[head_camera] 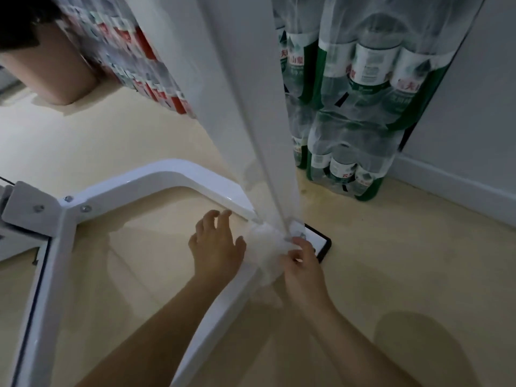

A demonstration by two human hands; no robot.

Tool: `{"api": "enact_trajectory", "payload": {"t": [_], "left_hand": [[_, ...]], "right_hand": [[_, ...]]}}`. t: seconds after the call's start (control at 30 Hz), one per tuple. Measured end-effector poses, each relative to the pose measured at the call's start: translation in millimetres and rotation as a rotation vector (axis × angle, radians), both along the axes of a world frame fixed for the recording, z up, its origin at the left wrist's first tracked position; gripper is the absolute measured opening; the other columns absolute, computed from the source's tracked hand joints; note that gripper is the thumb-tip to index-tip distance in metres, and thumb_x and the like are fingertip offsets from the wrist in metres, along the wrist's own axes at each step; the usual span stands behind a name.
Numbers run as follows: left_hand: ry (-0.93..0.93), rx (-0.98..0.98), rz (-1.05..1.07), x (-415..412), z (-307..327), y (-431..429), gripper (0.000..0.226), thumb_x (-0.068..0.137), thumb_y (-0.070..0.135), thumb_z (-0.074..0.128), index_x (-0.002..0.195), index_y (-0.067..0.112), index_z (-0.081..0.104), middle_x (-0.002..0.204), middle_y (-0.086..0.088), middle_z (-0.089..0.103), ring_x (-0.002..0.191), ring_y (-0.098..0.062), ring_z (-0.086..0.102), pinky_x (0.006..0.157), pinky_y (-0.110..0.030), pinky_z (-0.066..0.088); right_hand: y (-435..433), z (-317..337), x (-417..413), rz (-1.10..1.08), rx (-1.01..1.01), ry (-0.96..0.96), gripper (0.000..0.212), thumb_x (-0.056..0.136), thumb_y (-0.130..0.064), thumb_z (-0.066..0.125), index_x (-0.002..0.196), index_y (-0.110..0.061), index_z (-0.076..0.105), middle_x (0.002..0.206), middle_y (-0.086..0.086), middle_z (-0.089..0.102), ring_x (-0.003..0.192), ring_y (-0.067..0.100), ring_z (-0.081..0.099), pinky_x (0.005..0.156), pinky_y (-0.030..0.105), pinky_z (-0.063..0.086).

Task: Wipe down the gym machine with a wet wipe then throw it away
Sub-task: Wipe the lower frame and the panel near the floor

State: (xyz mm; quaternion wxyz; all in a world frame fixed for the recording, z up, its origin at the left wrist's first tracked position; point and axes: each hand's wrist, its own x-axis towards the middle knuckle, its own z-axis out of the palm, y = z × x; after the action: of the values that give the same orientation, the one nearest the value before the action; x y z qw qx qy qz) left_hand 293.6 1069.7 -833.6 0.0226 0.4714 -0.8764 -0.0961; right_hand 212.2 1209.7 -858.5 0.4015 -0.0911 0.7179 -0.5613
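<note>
The white gym machine frame (167, 174) stands on a pale floor, with a tall white upright post (245, 107) rising from its base. A crumpled white wet wipe (268, 247) sits against the foot of the post where it joins the base bar. My right hand (301, 263) pinches the wipe from the right side. My left hand (216, 244) hovers just left of the wipe over the base bar, fingers loosely spread, holding nothing.
Shrink-wrapped packs of green-labelled water bottles (357, 93) are stacked by the wall (480, 107) right of the post. Red-labelled packs (134, 60) and a brown box (53, 68) sit at upper left. A black foot plate (321, 244) lies under the post.
</note>
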Motion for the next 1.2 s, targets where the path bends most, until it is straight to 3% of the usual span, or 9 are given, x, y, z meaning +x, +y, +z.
{"api": "enact_trajectory", "payload": {"t": [0.1, 0.23, 0.33, 0.67, 0.77, 0.9, 1.0, 1.13, 1.2], "left_hand": [[0.001, 0.134, -0.271, -11.5, -20.9, 28.3, 0.061, 0.086, 0.052, 0.054, 0.132, 0.013, 0.043, 0.126, -0.004, 0.053, 0.113, -0.025, 0.052, 0.088, -0.035, 0.045], [-0.111, 0.272, -0.079, -43.3, -38.2, 23.2, 0.069, 0.082, 0.057, 0.06, 0.128, 0.01, 0.038, 0.113, -0.006, 0.06, 0.102, -0.026, 0.061, 0.075, -0.032, 0.045], [-0.15, 0.228, -0.045, -48.2, -43.4, 24.0, 0.064, 0.082, 0.05, 0.06, 0.128, 0.012, 0.036, 0.11, -0.006, 0.062, 0.101, -0.027, 0.064, 0.078, -0.033, 0.047], [-0.21, 0.028, -0.014, 82.8, -41.1, 54.5, 0.04, 0.084, 0.044, 0.054, 0.109, 0.018, 0.037, 0.1, 0.003, 0.056, 0.086, -0.021, 0.063, 0.058, -0.029, 0.035], [-0.225, 0.033, 0.014, 122.6, -45.6, 59.6, 0.047, 0.083, 0.052, 0.057, 0.11, 0.019, 0.036, 0.102, 0.003, 0.055, 0.089, -0.02, 0.062, 0.06, -0.029, 0.037], [-0.213, 0.067, -0.011, 114.1, -46.4, 55.4, 0.059, 0.082, 0.055, 0.063, 0.116, 0.014, 0.036, 0.104, -0.002, 0.052, 0.091, -0.024, 0.06, 0.063, -0.033, 0.038], [-0.182, 0.124, -0.083, 74.1, -44.5, 45.9, 0.059, 0.085, 0.045, 0.064, 0.121, 0.008, 0.035, 0.111, -0.008, 0.052, 0.095, -0.028, 0.059, 0.065, -0.034, 0.038], [0.01, 0.513, -0.183, 24.2, -15.2, 25.5, 0.076, 0.082, 0.046, 0.07, 0.137, 0.007, 0.035, 0.132, -0.011, 0.048, 0.117, -0.029, 0.051, 0.084, -0.031, 0.041], [0.061, 0.513, -0.301, 14.0, 12.8, 18.6, 0.084, 0.078, 0.043, 0.076, 0.141, 0.008, 0.033, 0.137, -0.008, 0.046, 0.122, -0.028, 0.048, 0.093, -0.033, 0.042]], "right_hand": [[-3.7, -8.6, 7.6, 0.043, -0.002, -0.02, 0.039, 0.097, -0.007, 0.045, 0.133, -0.023, 0.049, 0.126, -0.003, 0.057, 0.107, 0.009, 0.056, 0.074, 0.01, 0.042], [-3.7, -19.0, 10.2, 0.114, -0.002, -0.024, 0.036, 0.096, -0.009, 0.04, 0.129, -0.019, 0.052, 0.104, 0.0, 0.065, 0.08, 0.005, 0.056, 0.065, 0.012, 0.042], [-3.4, -22.6, 17.4, 0.112, -0.018, 0.001, 0.041, 0.096, -0.017, 0.048, 0.133, -0.035, 0.052, 0.106, -0.005, 0.068, 0.093, 0.008, 0.064, 0.087, 0.033, 0.054], [-11.0, -13.0, 74.9, 0.372, 0.083, -0.068, 0.061, 0.094, -0.021, 0.054, 0.146, -0.028, 0.025, 0.127, 0.0, 0.061, 0.109, 0.016, 0.061, 0.095, 0.04, 0.051], [4.7, 2.8, 97.6, 0.748, 0.245, 0.093, 0.077, 0.097, -0.021, 0.05, 0.154, -0.024, -0.002, 0.126, 0.009, 0.06, 0.106, 0.023, 0.061, 0.092, 0.04, 0.051], [40.0, 53.2, 65.8, 1.505, 0.545, 0.495, 0.069, 0.102, -0.021, 0.041, 0.156, -0.017, -0.002, 0.142, 0.01, 0.045, 0.116, 0.024, 0.051, 0.087, 0.026, 0.044], [40.2, 96.2, 16.4, 1.628, 0.702, 0.654, 0.069, 0.102, -0.021, 0.041, 0.156, -0.028, -0.002, 0.158, 0.002, 0.027, 0.138, 0.021, 0.036, 0.11, 0.031, 0.035], [29.2, 131.1, -33.5, 1.712, 0.719, 0.841, 0.068, 0.1, -0.025, 0.046, 0.153, -0.038, 0.006, 0.156, -0.006, 0.029, 0.133, 0.017, 0.042, 0.107, 0.033, 0.039], [21.6, 128.7, -44.4, 1.611, 0.571, 0.872, 0.066, 0.098, -0.025, 0.05, 0.152, -0.037, 0.014, 0.153, -0.01, 0.032, 0.132, 0.017, 0.043, 0.104, 0.028, 0.039]]}}
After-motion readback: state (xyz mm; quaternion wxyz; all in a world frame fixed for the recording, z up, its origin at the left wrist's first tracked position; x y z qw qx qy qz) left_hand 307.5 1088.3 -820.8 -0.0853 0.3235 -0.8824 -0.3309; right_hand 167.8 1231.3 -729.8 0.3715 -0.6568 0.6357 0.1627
